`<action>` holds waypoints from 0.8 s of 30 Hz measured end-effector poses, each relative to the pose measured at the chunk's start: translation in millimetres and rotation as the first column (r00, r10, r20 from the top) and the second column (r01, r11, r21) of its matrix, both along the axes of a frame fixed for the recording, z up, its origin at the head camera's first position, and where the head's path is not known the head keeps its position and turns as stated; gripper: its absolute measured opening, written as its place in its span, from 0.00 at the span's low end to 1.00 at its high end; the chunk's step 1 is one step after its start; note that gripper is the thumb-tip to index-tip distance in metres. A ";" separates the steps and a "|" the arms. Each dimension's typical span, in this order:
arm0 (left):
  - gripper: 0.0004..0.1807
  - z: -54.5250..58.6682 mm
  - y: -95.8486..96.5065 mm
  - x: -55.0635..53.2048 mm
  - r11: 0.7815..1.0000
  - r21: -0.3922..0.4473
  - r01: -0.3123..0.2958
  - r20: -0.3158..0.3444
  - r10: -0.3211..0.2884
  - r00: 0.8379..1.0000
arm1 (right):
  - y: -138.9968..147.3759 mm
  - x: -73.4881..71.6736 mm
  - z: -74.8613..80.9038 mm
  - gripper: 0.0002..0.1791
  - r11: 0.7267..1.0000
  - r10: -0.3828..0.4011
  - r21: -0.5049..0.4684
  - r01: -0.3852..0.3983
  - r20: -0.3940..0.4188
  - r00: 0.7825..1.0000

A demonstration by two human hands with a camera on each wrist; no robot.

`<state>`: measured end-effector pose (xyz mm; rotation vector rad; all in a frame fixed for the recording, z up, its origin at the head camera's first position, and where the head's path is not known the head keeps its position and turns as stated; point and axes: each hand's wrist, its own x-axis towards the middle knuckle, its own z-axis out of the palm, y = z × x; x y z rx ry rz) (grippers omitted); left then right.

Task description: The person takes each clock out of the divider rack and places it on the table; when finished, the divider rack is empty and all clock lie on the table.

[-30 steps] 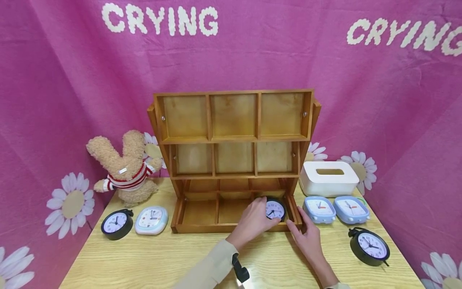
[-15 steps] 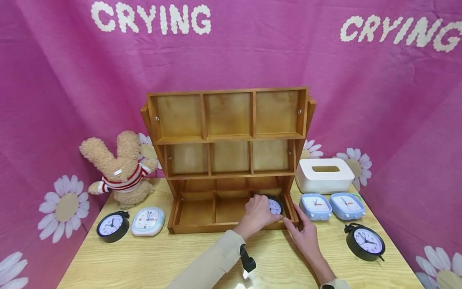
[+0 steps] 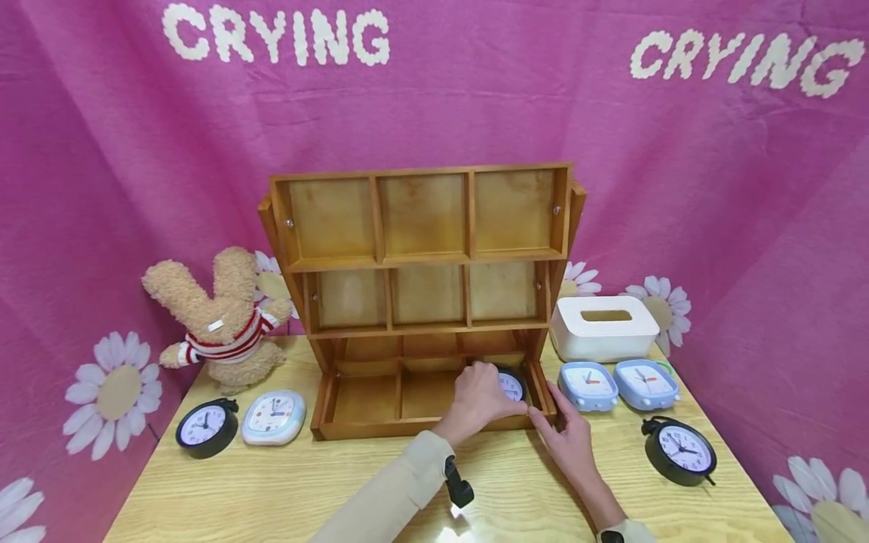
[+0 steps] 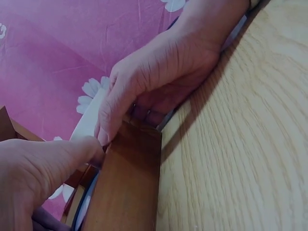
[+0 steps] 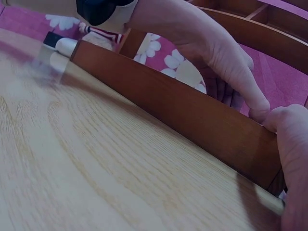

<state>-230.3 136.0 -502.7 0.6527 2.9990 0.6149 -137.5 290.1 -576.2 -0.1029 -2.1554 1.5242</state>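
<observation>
A brown wooden display shelf [image 3: 424, 329] with tiers of square compartments stands on the table. In its bottom right compartment lies a round black alarm clock [image 3: 512, 385], face up, partly hidden by my left hand [image 3: 477, 401]. That hand holds the clock, fingers reaching inside at its left and thumb along the front. My right hand [image 3: 572, 446] grips the shelf's front right corner, thumb at the front board and fingers along the right side. Both thumb tips nearly meet over the front board [image 5: 183, 110] in the right wrist view.
Two blue clocks [image 3: 589, 387] and a black alarm clock [image 3: 681, 450] lie to the right, before a white tissue box [image 3: 604, 332]. At left are another black alarm clock [image 3: 207, 427], a pale blue clock [image 3: 274, 417] and a plush rabbit [image 3: 227, 332].
The whole head view has shifted slightly left. My left hand has turned a little over the black clock and covers more of its face. The right hand stays at the shelf corner.
</observation>
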 end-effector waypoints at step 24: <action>0.50 -3.5 -19.7 -0.8 0.986 0.168 -0.012 -0.149 0.038 0.988 | 4.0 -4.3 -8.0 0.35 0.997 -0.051 0.059 0.048 0.040 0.998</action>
